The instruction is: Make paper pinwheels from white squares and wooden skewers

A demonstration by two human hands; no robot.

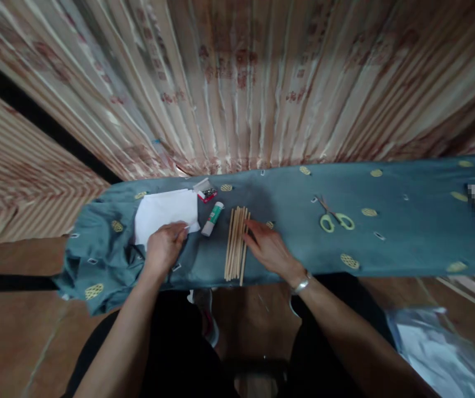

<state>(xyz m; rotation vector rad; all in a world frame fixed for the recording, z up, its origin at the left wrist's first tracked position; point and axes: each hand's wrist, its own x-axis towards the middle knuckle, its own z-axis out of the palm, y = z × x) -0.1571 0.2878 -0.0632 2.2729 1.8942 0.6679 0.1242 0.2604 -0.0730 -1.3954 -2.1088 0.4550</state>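
Where the two forearms rise from the bottom edge toward the centre of the frame, the right hand (pixel 269 247) lies flat and open, fingers spread, touching the right side of a bundle of wooden sticks (pixel 236 242). The sticks are pale, thin and straight, packed side by side, running near to far just left of centre on the blue-grey cloth (pixel 407 243). The left hand (pixel 165 246), left of centre, is curled closed, pinching the near edge of a white paper sheet (pixel 165 210). Between paper and sticks lies a glue stick (pixel 213 218) with a green band. Beyond it sits a small open box (pixel 205 190); its contents are too small to tell. Yellow-handled scissors (pixel 334 216) lie right of centre, well apart from the sticks.
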